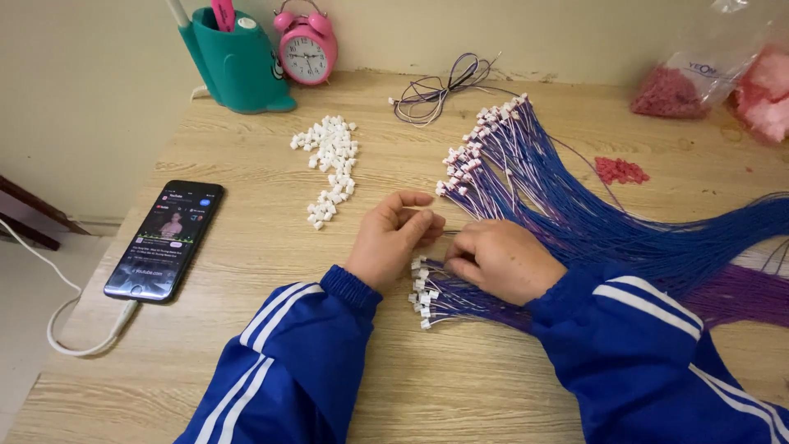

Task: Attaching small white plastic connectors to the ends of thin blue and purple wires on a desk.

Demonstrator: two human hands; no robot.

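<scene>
L hand [393,238] fingers pinched together on a small white connector, R hand [497,259] fingers pinched on a thin wire end, tips meeting btwn the hands. R hand rests on the wire bundle [575,222], blue/purple w/ white plugs, fanned across the wooden table [246,362]. Loose white connectors [333,164] lie near, beyond L hand; phone [167,238] far left, pink alarm clock [305,48] and teal pen holder [236,62] at the back.

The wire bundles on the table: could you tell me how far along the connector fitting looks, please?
Done: a fan of blue and purple wires and a smaller bundle under the hands already carry white connectors. In hand: the left hand and right hand meet fingertip to fingertip over one thin wire. Left: a heap of loose white connectors and a small tied wire coil.
</scene>
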